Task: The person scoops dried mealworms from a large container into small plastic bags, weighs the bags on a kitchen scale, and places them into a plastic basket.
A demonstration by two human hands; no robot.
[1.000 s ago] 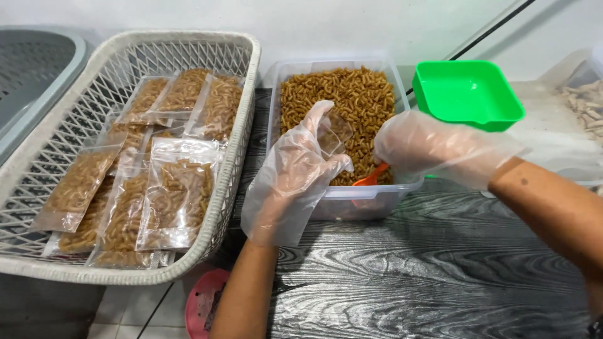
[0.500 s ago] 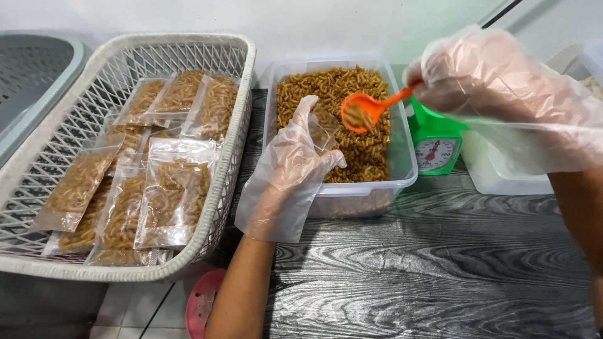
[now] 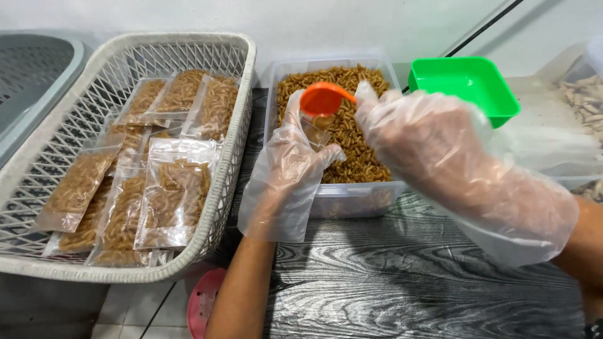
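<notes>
My right hand (image 3: 433, 144) is closed on the orange scoop (image 3: 323, 99), tipped directly above the small clear bag (image 3: 319, 129). My left hand (image 3: 290, 166) pinches that bag open over the clear tub (image 3: 352, 194) at the worktop's far edge.

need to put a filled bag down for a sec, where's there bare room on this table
The dark wood-grain table lies bare in front of the clear tub of snacks, between the left hand and the right hand. It is crowded in the white basket of filled bags and around the green tray.
</notes>
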